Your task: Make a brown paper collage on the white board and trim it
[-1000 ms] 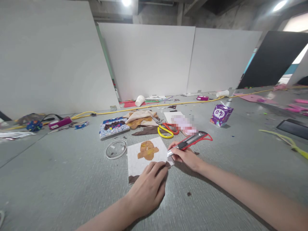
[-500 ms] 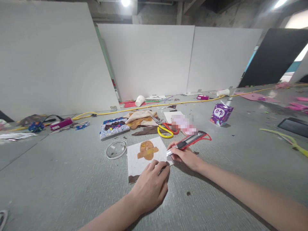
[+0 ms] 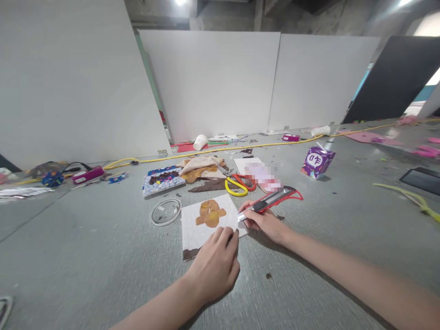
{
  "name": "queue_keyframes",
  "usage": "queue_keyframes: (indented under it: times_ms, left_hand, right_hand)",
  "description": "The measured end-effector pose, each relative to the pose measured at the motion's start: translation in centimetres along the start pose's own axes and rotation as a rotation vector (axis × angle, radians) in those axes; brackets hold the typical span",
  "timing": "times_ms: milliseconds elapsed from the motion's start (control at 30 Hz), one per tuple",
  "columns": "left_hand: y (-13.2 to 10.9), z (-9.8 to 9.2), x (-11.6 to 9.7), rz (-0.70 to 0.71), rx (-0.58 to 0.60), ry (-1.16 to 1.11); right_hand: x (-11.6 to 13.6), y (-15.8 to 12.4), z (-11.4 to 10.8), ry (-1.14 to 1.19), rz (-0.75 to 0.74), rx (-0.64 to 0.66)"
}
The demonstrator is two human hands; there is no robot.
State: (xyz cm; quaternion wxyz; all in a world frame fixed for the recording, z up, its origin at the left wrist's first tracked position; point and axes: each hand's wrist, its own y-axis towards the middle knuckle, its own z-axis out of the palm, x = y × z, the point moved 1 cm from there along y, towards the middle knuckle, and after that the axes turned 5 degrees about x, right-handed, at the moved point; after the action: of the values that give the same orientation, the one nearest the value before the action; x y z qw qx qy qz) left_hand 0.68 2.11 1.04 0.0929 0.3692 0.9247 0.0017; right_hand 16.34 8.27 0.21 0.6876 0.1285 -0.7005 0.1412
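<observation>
My right hand point(image 3: 263, 224) is closed around a red-and-black utility knife point(image 3: 270, 200), its silver blade end over the right edge of a square white board point(image 3: 192, 236). Bent over the board's lower right part, my left hand point(image 3: 213, 266) holds it down with the fingers close together. A dark brown scrap shows by its fingertips; whether they pinch it is hidden. On the board lies a tan-brown patchwork shape point(image 3: 210, 213), a round piece crossed by a strip. A dark brown strip point(image 3: 190, 254) runs along the lower edge.
Scissors point(image 3: 237, 185) with yellow and red handles lie behind the board, by crumpled tan cloths point(image 3: 202, 168). A decorated panel point(image 3: 163, 181) and a clear ring point(image 3: 166, 212) are on the left. To the right stands a purple carton point(image 3: 316, 162). A yellow cable point(image 3: 237, 147) crosses behind.
The left fingers have shifted slightly on the board. The right hand keeps its hold on the utility knife, almost still. The view has tilted a little.
</observation>
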Motion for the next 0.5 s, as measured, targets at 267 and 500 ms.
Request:
queue_keyframes:
  times_ms: [267,500]
  left_hand:
    - [-0.17,0.05,-0.01,-0.001,-0.056,-0.069]
    - [-0.23,0.04,0.02,0.014,-0.075,-0.089]
  right_hand:
    - [-0.01,-0.11,-0.09,-0.033,0.0,-0.01]
    - [-0.11,-0.09,-0.13,-0.044,0.005,-0.004]
